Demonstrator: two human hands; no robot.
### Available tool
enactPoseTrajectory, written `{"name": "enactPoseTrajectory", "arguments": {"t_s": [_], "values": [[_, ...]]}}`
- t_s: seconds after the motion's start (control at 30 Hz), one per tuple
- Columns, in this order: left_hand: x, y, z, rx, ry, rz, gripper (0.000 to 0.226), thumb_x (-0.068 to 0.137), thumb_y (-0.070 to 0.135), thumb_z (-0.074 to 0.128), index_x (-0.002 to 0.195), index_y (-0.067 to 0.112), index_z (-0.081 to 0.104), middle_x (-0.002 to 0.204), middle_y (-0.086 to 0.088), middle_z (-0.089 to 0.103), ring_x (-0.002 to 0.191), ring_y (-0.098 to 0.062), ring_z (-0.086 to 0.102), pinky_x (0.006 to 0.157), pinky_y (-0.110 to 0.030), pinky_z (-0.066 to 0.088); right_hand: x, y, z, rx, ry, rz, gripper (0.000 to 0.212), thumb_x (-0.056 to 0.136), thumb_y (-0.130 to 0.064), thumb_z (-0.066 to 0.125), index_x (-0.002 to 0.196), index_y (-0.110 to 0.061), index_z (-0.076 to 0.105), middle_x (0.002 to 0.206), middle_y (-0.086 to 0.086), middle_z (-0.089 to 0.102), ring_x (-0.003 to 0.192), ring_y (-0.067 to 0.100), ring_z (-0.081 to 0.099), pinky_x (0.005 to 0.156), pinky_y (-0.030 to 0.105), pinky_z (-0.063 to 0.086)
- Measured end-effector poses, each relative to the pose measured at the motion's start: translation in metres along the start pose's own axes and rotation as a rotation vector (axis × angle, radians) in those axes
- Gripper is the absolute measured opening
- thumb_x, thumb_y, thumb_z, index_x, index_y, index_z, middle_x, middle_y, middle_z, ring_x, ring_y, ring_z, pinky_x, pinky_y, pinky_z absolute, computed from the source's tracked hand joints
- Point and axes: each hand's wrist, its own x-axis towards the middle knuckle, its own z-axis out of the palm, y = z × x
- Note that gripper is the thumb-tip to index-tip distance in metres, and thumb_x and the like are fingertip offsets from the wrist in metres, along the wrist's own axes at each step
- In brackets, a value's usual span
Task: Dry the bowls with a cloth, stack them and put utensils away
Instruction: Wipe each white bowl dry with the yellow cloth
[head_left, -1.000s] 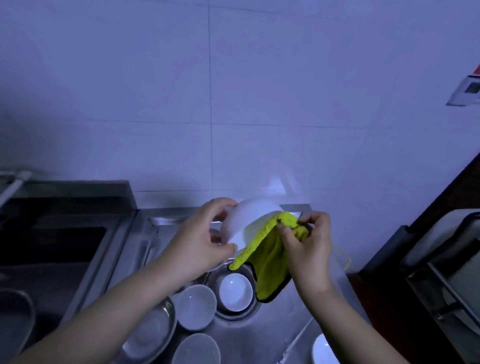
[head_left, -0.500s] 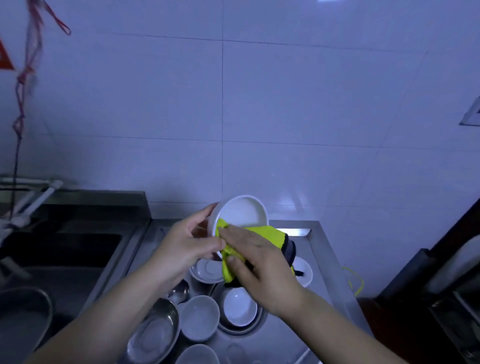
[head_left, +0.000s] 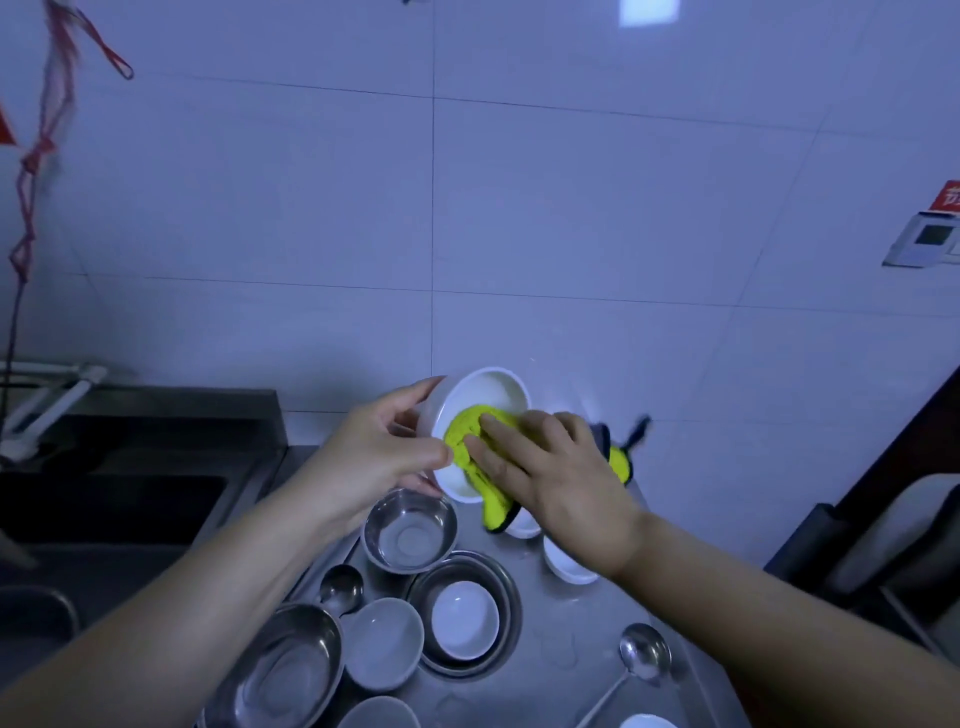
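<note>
Head view: the left hand (head_left: 382, 457) grips a white bowl (head_left: 480, 410) by its rim, tilted on edge above the steel desk (head_left: 561, 670) with its opening facing the camera. The right hand (head_left: 550, 478), fingers nearly straight, presses a yellow cloth (head_left: 467, 434) into the bowl; the cloth's tail hangs below the rim. On the desk below lie a steel bowl (head_left: 410, 535), more white and steel bowls, and two ladles (head_left: 641, 657). A sink (head_left: 104, 514) is at left.
</note>
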Motion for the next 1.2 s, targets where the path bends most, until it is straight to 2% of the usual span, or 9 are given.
{"name": "enactPoseTrajectory", "arguments": {"t_s": [0.1, 0.27, 0.43, 0.53, 0.7, 0.83, 0.93, 1.1, 1.2], "values": [[0.0, -0.006, 0.014, -0.051, 0.045, 0.005, 0.067, 0.058, 0.005, 0.063, 0.119, 0.032, 0.063, 0.091, -0.012, 0.061, 0.072, -0.019, 0.064, 0.062, -0.032, 0.056, 0.001, -0.034, 0.002, 0.216, 0.027, 0.296, 0.065, 0.075, -0.011, 0.048, 0.138, -0.023, 0.041, 0.137, 0.001, 0.049, 0.096, 0.027, 0.045, 0.073, 0.035, 0.033], [-0.005, -0.005, 0.024, -0.061, 0.022, 0.072, 0.065, 0.061, 0.005, 0.064, 0.115, 0.042, 0.064, 0.091, -0.008, 0.063, 0.078, -0.019, 0.061, 0.068, -0.034, 0.051, 0.009, -0.07, 0.004, 0.46, 0.234, 0.607, 0.08, 0.056, -0.001, 0.056, 0.13, -0.029, 0.048, 0.137, -0.009, 0.048, 0.101, 0.019, 0.042, 0.088, 0.026, 0.025], [-0.009, 0.017, 0.01, 0.087, -0.155, 0.047, 0.067, 0.06, 0.003, 0.066, 0.119, 0.033, 0.062, 0.09, -0.012, 0.066, 0.072, -0.022, 0.061, 0.059, -0.029, 0.052, -0.006, -0.029, 0.006, 0.216, 0.311, 0.068, 0.034, 0.091, -0.006, 0.05, 0.124, -0.017, 0.052, 0.127, 0.007, 0.05, 0.1, 0.029, 0.053, 0.084, 0.037, 0.044], [-0.005, 0.03, 0.002, 0.209, -0.161, 0.032, 0.071, 0.052, 0.019, 0.073, 0.121, 0.031, 0.062, 0.092, -0.018, 0.067, 0.073, -0.022, 0.064, 0.061, -0.031, 0.055, -0.005, 0.004, 0.004, 0.028, 0.283, -0.201, 0.032, 0.089, -0.009, 0.062, 0.119, -0.017, 0.052, 0.124, 0.009, 0.051, 0.098, 0.03, 0.054, 0.082, 0.037, 0.045], [-0.007, 0.019, 0.013, 0.113, -0.067, 0.21, 0.065, 0.062, 0.031, 0.074, 0.125, 0.029, 0.059, 0.113, -0.013, 0.068, 0.104, -0.024, 0.064, 0.088, -0.034, 0.053, 0.006, -0.018, -0.002, 0.24, 0.306, 0.184, 0.053, 0.08, -0.003, 0.067, 0.128, -0.017, 0.048, 0.127, 0.009, 0.054, 0.092, 0.031, 0.051, 0.079, 0.038, 0.045], [-0.013, 0.018, 0.021, 0.113, 0.019, 0.285, 0.048, 0.067, 0.031, 0.066, 0.114, 0.037, 0.065, 0.109, -0.021, 0.065, 0.101, -0.038, 0.061, 0.091, -0.049, 0.052, 0.019, -0.058, -0.012, 0.52, 0.36, 0.378, 0.062, 0.068, 0.001, 0.058, 0.127, -0.015, 0.05, 0.13, 0.006, 0.051, 0.1, 0.026, 0.048, 0.087, 0.031, 0.039], [-0.015, 0.027, 0.011, 0.182, 0.003, 0.273, 0.046, 0.062, 0.034, 0.067, 0.107, 0.041, 0.068, 0.105, -0.019, 0.067, 0.088, -0.03, 0.062, 0.09, -0.05, 0.049, 0.016, -0.051, -0.013, 0.48, 0.323, 0.26, 0.058, 0.073, 0.002, 0.063, 0.127, -0.015, 0.049, 0.133, 0.007, 0.05, 0.095, 0.03, 0.05, 0.084, 0.034, 0.041], [-0.009, 0.043, -0.008, 0.348, -0.199, 0.165, 0.048, 0.056, 0.034, 0.07, 0.104, 0.031, 0.072, 0.107, -0.018, 0.068, 0.096, -0.024, 0.064, 0.095, -0.046, 0.048, 0.008, 0.009, -0.016, -0.009, 0.23, -0.356, 0.025, 0.094, -0.009, 0.057, 0.117, -0.016, 0.051, 0.124, 0.005, 0.057, 0.094, 0.028, 0.058, 0.082, 0.035, 0.046], [-0.002, 0.036, -0.005, 0.227, -0.097, 0.187, 0.066, 0.053, 0.036, 0.075, 0.118, 0.022, 0.066, 0.109, -0.008, 0.071, 0.099, -0.017, 0.064, 0.088, -0.029, 0.053, 0.011, 0.015, -0.015, -0.016, 0.275, -0.248, 0.026, 0.091, -0.004, 0.058, 0.114, -0.016, 0.052, 0.122, 0.005, 0.06, 0.09, 0.028, 0.056, 0.079, 0.036, 0.046]]}}
